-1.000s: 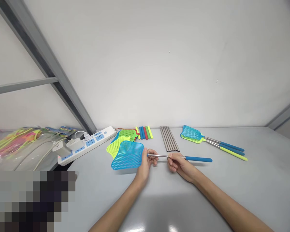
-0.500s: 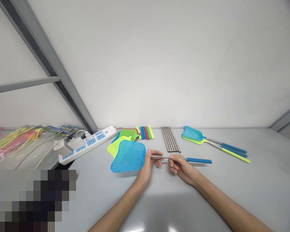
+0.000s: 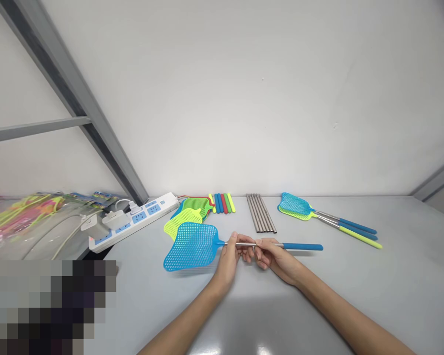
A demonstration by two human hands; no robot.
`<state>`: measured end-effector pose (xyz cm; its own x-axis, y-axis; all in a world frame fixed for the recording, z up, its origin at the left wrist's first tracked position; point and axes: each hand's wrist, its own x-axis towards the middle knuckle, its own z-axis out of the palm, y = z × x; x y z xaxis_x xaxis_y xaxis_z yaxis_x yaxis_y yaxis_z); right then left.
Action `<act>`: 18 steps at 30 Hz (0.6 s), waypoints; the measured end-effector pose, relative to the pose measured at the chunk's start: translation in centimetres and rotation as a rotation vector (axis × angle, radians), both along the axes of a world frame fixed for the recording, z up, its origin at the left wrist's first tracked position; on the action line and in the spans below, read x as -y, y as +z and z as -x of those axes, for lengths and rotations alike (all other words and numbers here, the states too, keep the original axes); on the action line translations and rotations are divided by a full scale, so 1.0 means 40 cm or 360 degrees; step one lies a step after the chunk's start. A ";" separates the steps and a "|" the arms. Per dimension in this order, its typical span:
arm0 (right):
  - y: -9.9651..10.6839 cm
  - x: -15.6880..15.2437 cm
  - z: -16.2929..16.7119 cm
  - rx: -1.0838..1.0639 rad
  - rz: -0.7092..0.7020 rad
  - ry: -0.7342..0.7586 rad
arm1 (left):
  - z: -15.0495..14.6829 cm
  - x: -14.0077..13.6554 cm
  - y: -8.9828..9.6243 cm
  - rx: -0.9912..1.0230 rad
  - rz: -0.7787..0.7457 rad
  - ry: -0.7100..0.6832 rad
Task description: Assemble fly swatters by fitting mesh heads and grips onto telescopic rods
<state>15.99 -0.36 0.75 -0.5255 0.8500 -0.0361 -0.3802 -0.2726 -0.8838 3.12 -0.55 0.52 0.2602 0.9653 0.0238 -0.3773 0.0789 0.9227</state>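
Observation:
Both hands hold a blue fly swatter (image 3: 192, 246) level, just above the table, its perforated head to the left and its blue grip to the right. My left hand (image 3: 231, 256) is closed round the metal rod close to the head. Near the blue grip, my right hand (image 3: 276, 256) pinches the same rod, its fingers almost touching the left ones. Behind the swatter lie a yellow swatter head (image 3: 183, 222) and a green swatter head (image 3: 196, 206) in an overlapping pile. Several coloured grips (image 3: 222, 203) and several metal rods (image 3: 261, 213) are laid out side by side beyond my hands.
To the right, swatters with rods and grips (image 3: 329, 217) lie stacked. A white power strip (image 3: 133, 222) with plugged-in adapters is at the left, beside plastic bags of colourful items (image 3: 33, 222). A wall closes off the back; a metal frame (image 3: 85, 113) rises at left.
My left hand has slid right along the rod, away from the swatter head and closer to my right hand. The swatter head has shifted slightly left and down.

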 end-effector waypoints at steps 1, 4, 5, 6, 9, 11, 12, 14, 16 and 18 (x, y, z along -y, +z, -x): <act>-0.001 0.000 0.000 0.0001 -0.0004 -0.0005 | 0.001 0.000 0.001 0.0008 -0.0002 -0.0002; -0.007 -0.001 -0.001 0.0015 -0.0012 -0.0010 | 0.002 -0.001 0.002 0.0024 0.0008 0.0001; -0.008 -0.001 -0.002 0.0022 -0.0012 -0.0011 | 0.003 -0.001 0.002 0.0026 0.0015 0.0005; -0.009 -0.001 -0.002 0.0027 -0.0011 -0.0011 | 0.003 -0.001 0.001 0.0027 0.0022 0.0009; -0.009 0.000 -0.003 0.0027 0.0000 -0.0009 | 0.003 -0.002 -0.003 0.0027 0.0028 0.0001; -0.006 0.001 -0.003 0.0023 0.0004 -0.0012 | 0.004 -0.002 -0.005 0.0031 0.0031 -0.0001; -0.005 0.002 -0.002 0.0023 0.0004 -0.0014 | 0.005 -0.002 -0.006 0.0033 0.0035 0.0003; -0.004 0.002 -0.001 0.0027 0.0008 -0.0019 | 0.007 -0.003 -0.007 0.0029 0.0043 0.0011; -0.006 0.001 0.000 0.0031 0.0016 -0.0026 | 0.008 -0.004 -0.008 0.0022 0.0046 0.0016; -0.010 -0.001 -0.001 0.0028 0.0032 -0.0039 | 0.009 -0.005 -0.009 0.0014 0.0045 0.0030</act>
